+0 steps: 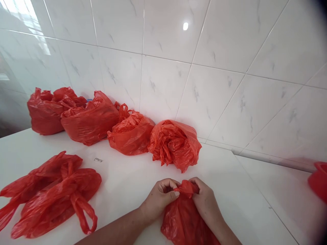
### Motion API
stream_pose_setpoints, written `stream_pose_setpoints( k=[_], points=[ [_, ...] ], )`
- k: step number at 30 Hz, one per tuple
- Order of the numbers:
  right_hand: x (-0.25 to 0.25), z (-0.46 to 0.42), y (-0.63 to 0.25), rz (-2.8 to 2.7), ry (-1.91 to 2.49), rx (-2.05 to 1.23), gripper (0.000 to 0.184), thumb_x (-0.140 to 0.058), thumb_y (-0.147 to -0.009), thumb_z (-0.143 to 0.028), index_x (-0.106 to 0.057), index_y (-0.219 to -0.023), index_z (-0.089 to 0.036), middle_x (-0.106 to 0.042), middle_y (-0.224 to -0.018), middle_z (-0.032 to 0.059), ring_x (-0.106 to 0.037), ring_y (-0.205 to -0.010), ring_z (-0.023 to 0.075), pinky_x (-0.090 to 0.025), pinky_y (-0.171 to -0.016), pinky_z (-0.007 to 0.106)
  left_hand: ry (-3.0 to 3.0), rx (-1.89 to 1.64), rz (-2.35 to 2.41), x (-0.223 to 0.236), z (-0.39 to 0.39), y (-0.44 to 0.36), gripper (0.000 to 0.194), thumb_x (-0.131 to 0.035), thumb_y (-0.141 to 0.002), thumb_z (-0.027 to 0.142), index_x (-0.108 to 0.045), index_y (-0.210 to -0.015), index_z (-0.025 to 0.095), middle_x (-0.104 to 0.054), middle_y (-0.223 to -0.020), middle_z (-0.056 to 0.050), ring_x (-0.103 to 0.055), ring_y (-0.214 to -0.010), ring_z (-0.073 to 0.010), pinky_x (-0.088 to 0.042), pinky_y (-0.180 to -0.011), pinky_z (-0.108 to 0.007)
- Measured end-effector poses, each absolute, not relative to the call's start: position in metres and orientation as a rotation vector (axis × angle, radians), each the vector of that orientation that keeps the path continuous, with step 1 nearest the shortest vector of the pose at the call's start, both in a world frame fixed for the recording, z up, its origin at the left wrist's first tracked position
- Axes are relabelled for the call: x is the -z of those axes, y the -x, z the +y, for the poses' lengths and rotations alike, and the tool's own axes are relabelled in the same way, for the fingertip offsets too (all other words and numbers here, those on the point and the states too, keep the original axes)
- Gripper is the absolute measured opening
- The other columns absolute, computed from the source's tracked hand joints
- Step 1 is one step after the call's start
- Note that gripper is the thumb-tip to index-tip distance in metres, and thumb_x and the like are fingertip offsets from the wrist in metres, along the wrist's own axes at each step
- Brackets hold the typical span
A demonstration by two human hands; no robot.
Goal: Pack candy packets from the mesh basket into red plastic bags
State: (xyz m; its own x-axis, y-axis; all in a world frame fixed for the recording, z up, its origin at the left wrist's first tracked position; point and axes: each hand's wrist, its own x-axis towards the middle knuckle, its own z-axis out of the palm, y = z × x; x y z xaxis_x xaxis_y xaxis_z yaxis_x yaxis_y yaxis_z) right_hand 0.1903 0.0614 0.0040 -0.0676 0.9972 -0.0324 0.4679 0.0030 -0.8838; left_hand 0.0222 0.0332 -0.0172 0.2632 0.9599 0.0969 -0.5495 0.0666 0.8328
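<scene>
A red plastic bag point(184, 217) is between my hands at the bottom centre, its lower part running out of view. My left hand point(163, 195) pinches the bag's gathered top edge from the left, thumb on top. From the other side, my right hand point(204, 197) grips the same top edge, most of its fingers tucked behind the plastic. A short piece of the bag bunches up between the two hands. Just beyond them lies a crumpled red plastic bag point(176, 143) with its mouth facing me.
More filled red bags point(89, 122) line the tiled wall point(166, 88). Loose red bags with handles point(58, 194) lie flat at the left of the white table point(122, 190). A small scrap point(98, 160) lies near them. Something red point(319, 182) stands at the right edge.
</scene>
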Motion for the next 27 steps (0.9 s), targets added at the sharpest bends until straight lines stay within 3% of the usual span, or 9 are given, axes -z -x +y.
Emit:
stream_pose_setpoints(
  k=[5, 8, 13, 17, 21, 27],
  points=[
    [0.003, 0.065, -0.197, -1.576, 1.522, -1.035, 0.022, -0.051, -0.064, -0.016, -0.063, -0.080, -0.026, -0.064, -0.064, -0.0040, -0.052, -0.059, 0.0162, -0.037, -0.055, 0.027, -1.082, -1.206, 0.659, 0.019, 0.032, -0.026, 0.016, -0.071, -0.074, 0.028, -0.060, -0.074, 0.016, -0.063, -0.096, -0.005, -0.060, -0.083, -0.0157, -0.045, -0.077, -0.029],
    [0.002, 0.065, -0.201, -1.517, 1.323, -1.285, 0.028, -0.052, -0.064, -0.014, -0.064, -0.087, -0.025, -0.064, -0.072, -0.0039, -0.052, -0.062, 0.0147, -0.039, -0.059, 0.026, -1.276, -1.215, 0.860, 0.019, 0.031, -0.027, 0.011, -0.067, -0.076, 0.023, -0.061, -0.070, 0.016, -0.061, -0.091, -0.004, -0.058, -0.083, -0.0155, -0.045, -0.076, -0.027],
    [-0.009, 0.062, -0.209, -1.314, 1.080, -1.761, 0.017, -0.060, -0.067, -0.016, -0.062, -0.082, -0.021, -0.059, -0.070, -0.0042, -0.048, -0.060, 0.0107, -0.036, -0.058, 0.022, -1.493, -1.204, 0.983, 0.020, 0.029, -0.028, 0.007, -0.061, -0.076, 0.014, -0.065, -0.073, 0.018, -0.061, -0.091, -0.003, -0.058, -0.082, -0.0147, -0.045, -0.074, -0.025],
    [-0.013, 0.062, -0.219, -1.133, 0.876, -1.972, 0.027, -0.068, -0.065, -0.022, -0.061, -0.091, -0.022, -0.064, -0.085, 0.0009, -0.057, -0.074, 0.0171, -0.042, -0.070, 0.029, -1.528, -1.233, 1.026, 0.022, 0.030, -0.026, 0.011, -0.058, -0.075, 0.010, -0.065, -0.073, 0.019, -0.061, -0.090, -0.003, -0.058, -0.081, -0.0144, -0.045, -0.074, -0.025],
    [-0.007, 0.066, -0.224, -1.031, 0.781, -1.948, 0.023, -0.062, -0.076, -0.040, -0.061, -0.089, -0.021, -0.064, -0.086, 0.0049, -0.058, -0.079, 0.0203, -0.044, -0.074, 0.033, -1.541, -1.231, 1.094, 0.023, 0.032, -0.024, 0.016, -0.054, -0.073, 0.006, -0.062, -0.073, 0.019, -0.060, -0.089, -0.002, -0.057, -0.080, -0.0142, -0.045, -0.072, -0.025],
    [0.002, 0.080, -0.228, -1.035, 1.017, -1.646, 0.019, -0.069, -0.069, -0.026, -0.052, -0.076, -0.023, -0.060, -0.074, -0.0036, -0.054, -0.062, 0.0141, -0.041, -0.061, 0.027, -1.588, -1.239, 1.112, 0.014, 0.028, -0.023, 0.012, -0.055, -0.072, 0.007, -0.053, -0.068, 0.019, -0.059, -0.099, -0.004, -0.057, -0.092, -0.0170, -0.044, -0.083, -0.029]
  ],
)
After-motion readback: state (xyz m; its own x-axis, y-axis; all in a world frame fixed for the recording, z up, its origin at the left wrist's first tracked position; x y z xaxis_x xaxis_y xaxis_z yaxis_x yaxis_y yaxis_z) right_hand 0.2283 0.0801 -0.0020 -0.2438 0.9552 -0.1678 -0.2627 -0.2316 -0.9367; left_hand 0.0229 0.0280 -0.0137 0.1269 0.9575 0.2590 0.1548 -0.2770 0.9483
